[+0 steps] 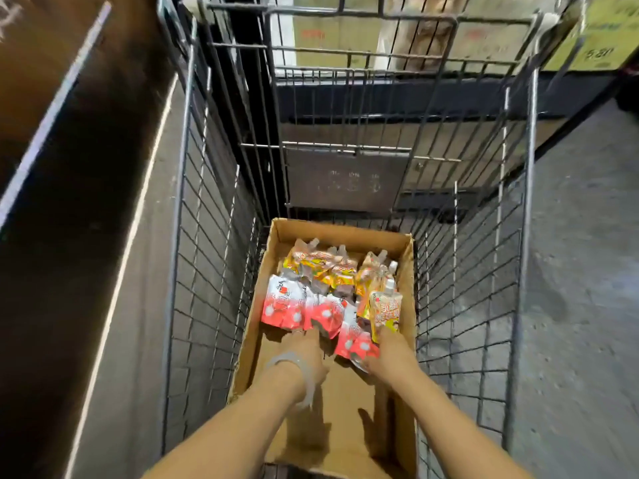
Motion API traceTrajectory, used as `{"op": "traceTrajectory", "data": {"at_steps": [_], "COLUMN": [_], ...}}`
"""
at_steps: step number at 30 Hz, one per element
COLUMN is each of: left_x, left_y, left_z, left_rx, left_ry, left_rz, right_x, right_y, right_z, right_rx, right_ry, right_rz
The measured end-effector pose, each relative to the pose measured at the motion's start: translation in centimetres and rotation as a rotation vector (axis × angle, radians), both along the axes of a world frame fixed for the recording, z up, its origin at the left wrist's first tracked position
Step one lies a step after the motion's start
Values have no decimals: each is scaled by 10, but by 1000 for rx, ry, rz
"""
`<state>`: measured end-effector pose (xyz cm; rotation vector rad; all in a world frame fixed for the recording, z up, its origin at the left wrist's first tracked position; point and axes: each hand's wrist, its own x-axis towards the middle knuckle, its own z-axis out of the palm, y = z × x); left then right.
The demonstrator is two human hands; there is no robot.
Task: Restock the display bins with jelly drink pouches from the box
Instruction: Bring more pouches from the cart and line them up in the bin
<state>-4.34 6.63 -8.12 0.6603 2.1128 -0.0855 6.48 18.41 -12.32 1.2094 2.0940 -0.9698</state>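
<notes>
An open cardboard box (345, 231) lies in a wire cart and holds several jelly drink pouches at its far end. Red-and-white pouches (281, 305) lie on the near left, yellow-orange ones (323, 264) behind them. My left hand (307, 354), with a clear band at the wrist, reaches under the red-and-white pile; its fingertips are hidden by the pouches. My right hand (389, 352) grips a peach-coloured pouch (385, 312) standing upright and a red-and-white pouch (356, 345) beside it.
The wire cart (207, 271) surrounds the box on all sides, its tall mesh walls close to both arms. A dark shelf unit (69, 167) runs along the left. Grey floor (581, 305) lies to the right, with a yellow price sign (601, 32) at top right.
</notes>
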Motion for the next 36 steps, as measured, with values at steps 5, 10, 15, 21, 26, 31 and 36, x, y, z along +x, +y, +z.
{"op": "traceTrajectory", "data": {"at_steps": [5,10,15,21,26,31,36], "left_x": [-17,-13,2,2,-16,-25,-48], "left_y": [44,79,98,99,82,48,18], "left_z": [-38,-64,-97,-109,-105,-100,-98], "left_rx": [137,272,310,283,295,354,371], "left_ry": [-93,-298,-419,-392,-336,-256,-224], "left_rz": [86,267,533,715,643,781,916], "right_x": [-13,-4,1,6,-8,-32,-65], "right_y": [18,13,12,1,5,30,30], "right_z": [-25,-63,-61,-67,-58,-75,-72], "right_rx": [-4,-41,-91,-330,-231,37,176], "right_ry": [-23,95,177,357,432,285,55], "right_rz": [-258,-362,-490,-716,-706,-581,-127]}}
